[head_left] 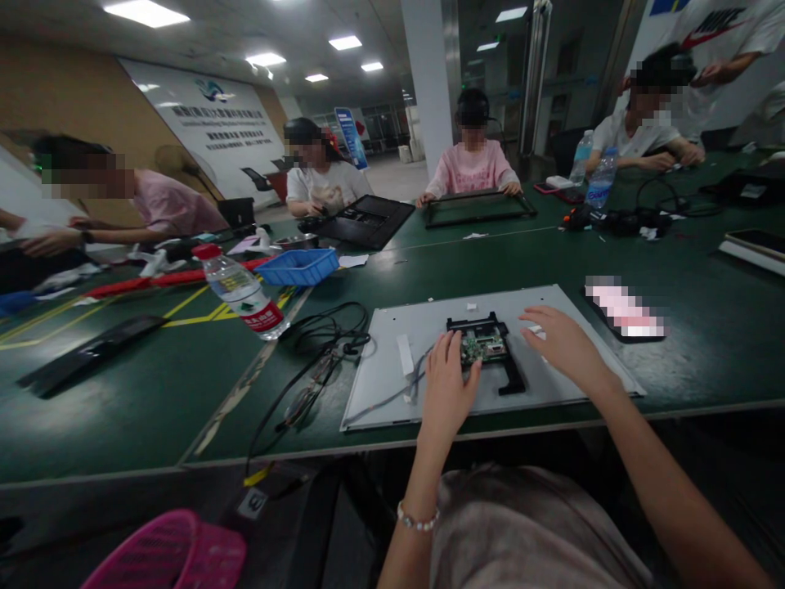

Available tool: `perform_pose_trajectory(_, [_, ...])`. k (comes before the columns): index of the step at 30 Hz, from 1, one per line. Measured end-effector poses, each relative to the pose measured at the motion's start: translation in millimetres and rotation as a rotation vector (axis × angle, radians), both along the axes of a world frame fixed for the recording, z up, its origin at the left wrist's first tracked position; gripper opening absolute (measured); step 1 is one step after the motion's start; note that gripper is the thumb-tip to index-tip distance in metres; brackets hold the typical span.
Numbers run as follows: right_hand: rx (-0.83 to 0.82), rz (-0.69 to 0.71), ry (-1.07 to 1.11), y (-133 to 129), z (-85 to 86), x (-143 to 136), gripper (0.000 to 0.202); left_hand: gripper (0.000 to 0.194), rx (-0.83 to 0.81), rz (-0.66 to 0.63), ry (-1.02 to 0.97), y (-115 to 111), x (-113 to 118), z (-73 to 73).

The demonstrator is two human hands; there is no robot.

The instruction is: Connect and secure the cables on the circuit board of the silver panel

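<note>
A black plastic bracket (pixel 513 378) with a green circuit board (pixel 489 348) in it lies on a light grey flat panel (pixel 380 327). My left hand (pixel 447 380) rests at the bracket's left side, fingers stretched out and thumb near the board's lower edge; whether it presses on the part cannot be made out. To the right of the bracket, my right hand (pixel 564 348) hovers over the panel with its fingers apart, holding nothing. A grey cable (pixel 386 401) runs from beside my left hand across the panel. Small white pieces (pixel 405 355) lie on the panel.
Left of the panel are black cables (pixel 331 327), glasses (pixel 300 402) and a red-capped water bottle (pixel 242 294). A blue tray (pixel 300 266) stands behind. A phone (pixel 625 309) lies to the right. Several people work around the green table (pixel 153 417). A pink basket (pixel 177 548) sits below.
</note>
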State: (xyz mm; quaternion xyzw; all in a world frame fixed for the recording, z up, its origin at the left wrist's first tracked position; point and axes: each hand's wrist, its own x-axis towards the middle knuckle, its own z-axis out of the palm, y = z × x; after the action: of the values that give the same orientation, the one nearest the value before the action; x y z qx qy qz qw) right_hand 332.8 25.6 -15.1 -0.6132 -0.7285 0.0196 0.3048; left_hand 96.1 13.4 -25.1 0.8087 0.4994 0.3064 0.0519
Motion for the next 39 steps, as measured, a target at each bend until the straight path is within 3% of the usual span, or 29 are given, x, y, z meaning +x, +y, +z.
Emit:
perform_pose_trajectory(6, [-0.116, 0.112, -0.166, 51, 38.0, -38, 0.032, 0.05, -0.001, 0.001, -0.007, 0, -1, 0.2])
perform_pose_trajectory(10, [-0.219, 0.096, -0.305, 84, 38.9, -60, 0.027, 0.051, -0.005, 0.003, -0.017, 0, -2, -0.9])
perform_pose_trajectory(14, [-0.243, 0.062, -0.332, 101, 31.0, -69, 0.024, 0.05, -0.019, 0.009, -0.017, -1, -2, -0.7])
perform_pose_trajectory(19, [-0.229, 0.045, -0.337, 100, 29.4, -68, 0.028, 0.05, -0.016, 0.017, -0.006, -1, -2, -0.2])
perform_pose_trajectory(29, [-0.205, 0.217, -0.335, 82, 30.1, -83, 0.029, 0.053, -0.008, 0.003, 0.099, -2, -1, 0.2])
perform_pose_trajectory(39, [-0.211, 0.246, -0.376, 82, 21.5, -88, 0.035, 0.054, -0.01, 0.0, 0.121, -1, -1, -2.2])
